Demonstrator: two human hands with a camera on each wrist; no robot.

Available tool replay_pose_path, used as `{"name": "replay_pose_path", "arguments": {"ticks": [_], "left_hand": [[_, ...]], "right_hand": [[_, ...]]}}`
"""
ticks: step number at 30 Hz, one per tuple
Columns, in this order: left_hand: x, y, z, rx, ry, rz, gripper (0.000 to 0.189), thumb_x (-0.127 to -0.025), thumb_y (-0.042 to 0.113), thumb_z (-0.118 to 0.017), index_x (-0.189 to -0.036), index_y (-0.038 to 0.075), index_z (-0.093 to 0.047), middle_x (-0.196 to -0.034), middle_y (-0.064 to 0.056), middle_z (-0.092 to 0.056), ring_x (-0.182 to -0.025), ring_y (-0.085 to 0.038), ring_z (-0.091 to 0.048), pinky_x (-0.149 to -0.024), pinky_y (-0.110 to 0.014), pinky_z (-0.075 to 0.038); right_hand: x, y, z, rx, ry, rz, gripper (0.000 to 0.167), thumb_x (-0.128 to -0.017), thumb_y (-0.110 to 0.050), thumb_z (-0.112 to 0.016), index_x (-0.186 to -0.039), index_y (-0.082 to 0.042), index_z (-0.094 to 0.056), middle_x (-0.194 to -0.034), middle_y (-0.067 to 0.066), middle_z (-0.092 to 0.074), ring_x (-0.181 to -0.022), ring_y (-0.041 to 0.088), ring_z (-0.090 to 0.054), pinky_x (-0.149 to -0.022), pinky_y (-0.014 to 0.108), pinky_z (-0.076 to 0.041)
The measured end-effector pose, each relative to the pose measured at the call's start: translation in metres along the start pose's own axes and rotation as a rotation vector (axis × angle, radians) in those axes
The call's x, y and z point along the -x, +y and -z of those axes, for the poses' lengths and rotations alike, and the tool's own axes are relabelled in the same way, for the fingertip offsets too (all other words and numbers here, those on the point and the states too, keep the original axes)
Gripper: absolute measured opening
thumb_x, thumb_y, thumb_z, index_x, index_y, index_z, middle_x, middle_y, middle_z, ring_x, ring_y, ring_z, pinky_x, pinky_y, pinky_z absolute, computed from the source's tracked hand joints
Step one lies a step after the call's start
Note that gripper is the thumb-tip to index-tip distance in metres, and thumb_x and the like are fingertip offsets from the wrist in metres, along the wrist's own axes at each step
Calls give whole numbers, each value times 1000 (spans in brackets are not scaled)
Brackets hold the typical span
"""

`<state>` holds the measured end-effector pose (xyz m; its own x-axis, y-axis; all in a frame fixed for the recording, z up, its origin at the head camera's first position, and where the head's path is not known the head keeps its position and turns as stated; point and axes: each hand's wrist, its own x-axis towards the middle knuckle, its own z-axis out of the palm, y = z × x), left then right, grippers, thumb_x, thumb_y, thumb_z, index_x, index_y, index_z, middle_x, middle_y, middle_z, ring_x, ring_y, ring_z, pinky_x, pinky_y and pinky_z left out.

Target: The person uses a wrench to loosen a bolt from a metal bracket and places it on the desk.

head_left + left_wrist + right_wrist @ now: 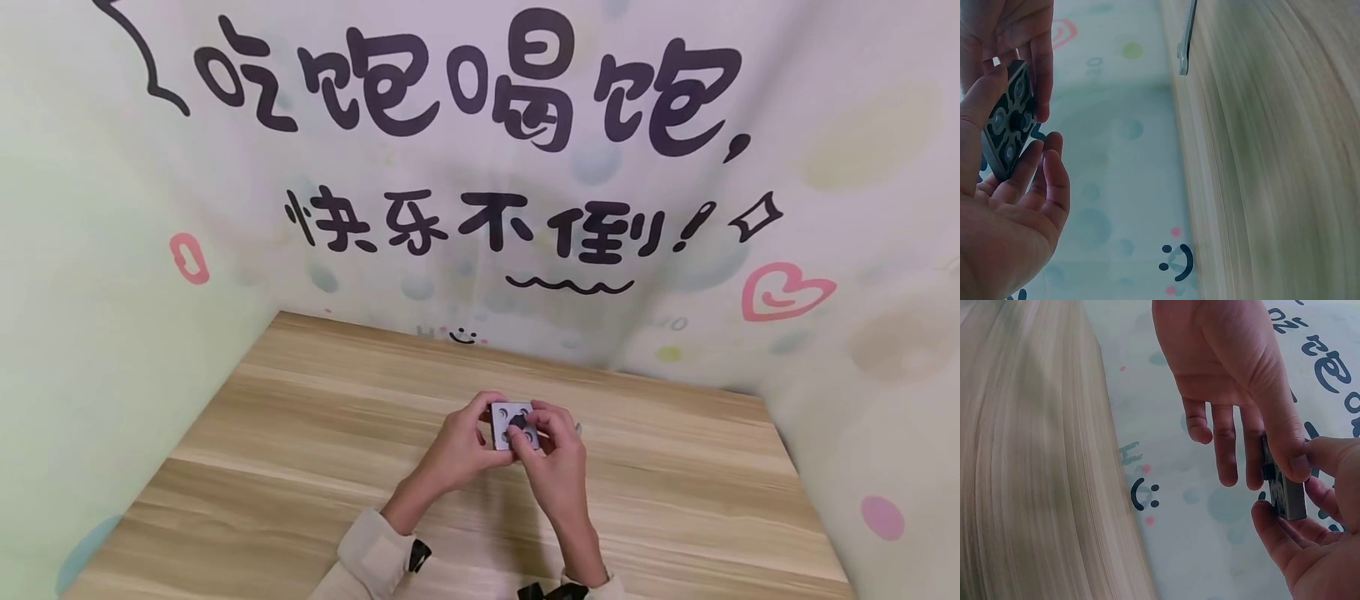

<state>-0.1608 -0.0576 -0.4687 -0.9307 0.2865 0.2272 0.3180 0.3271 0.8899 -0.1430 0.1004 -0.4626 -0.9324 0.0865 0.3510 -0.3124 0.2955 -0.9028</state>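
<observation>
Wooden table [315, 400] below grip. Left hand [459, 446] closed, right hand [561, 462] nearly closed in pinch. Square plate [498, 423] in left grip, between hands, 4 holes [503, 412] showing. Black piece [518, 422] in right pinch, near plate's middle: placement seems done, fastening probably left.

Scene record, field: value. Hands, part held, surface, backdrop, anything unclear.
left_hand: left hand grips the square plate by its edges
right_hand: right hand, thumb and finger appear to pinch the dark piece
part: square plate, round holes around the dark piece
part_position: raised off the tabletop
surface: wood-grain tabletop
other_item: slim grey strip on the tabletop, cut off by the left wrist view
backdrop: pale printed backdrop, black characters
unclear: grip firmness; the strip's full shape
</observation>
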Motion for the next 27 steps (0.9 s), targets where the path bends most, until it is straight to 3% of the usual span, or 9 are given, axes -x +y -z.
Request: {"name": "replay_pose_path", "arguments": {"ticks": [5,14,21,27], "left_hand": [[-1,-1,0,-2,1,6,61,-78,19,-85,-130,13,-52,-103,-3,-64,-73,-19,-55,-59,-22,-46],[-6,-3,1,8,0,-17,60,-79,17,-84,-129,14,-52,-105,-4,-65,-82,-29,-60,-58,-23,-48],[-9,-3,-1,6,-22,-14,62,-78,18,-85,-130,13,-52,-104,-4,-65,-74,-21,-56,-59,-23,-46],[-4,-5,-6,1,20,33,62,-77,19,-86,-129,16,-53,-106,-1,-65,-73,-16,-54,-60,-22,-47]], "right_hand": [[0,3,1,3,-17,14,15,-84,3,-75,-96,-1,-66,-124,14,-60,-103,26,-65,-83,29,-57],[-4,4,2,0,-38,24,18,-85,4,-72,-103,-1,-69,-127,16,-58,-105,28,-65,-86,31,-56],[-3,3,6,-12,-19,-12,22,-85,0,-75,-107,-2,-69,-127,13,-58,-106,25,-64,-86,33,-56],[-2,5,4,-15,-28,-9,33,-83,-6,-79,-113,-4,-65,-124,11,-60,-101,24,-65,-84,36,-57]]}}
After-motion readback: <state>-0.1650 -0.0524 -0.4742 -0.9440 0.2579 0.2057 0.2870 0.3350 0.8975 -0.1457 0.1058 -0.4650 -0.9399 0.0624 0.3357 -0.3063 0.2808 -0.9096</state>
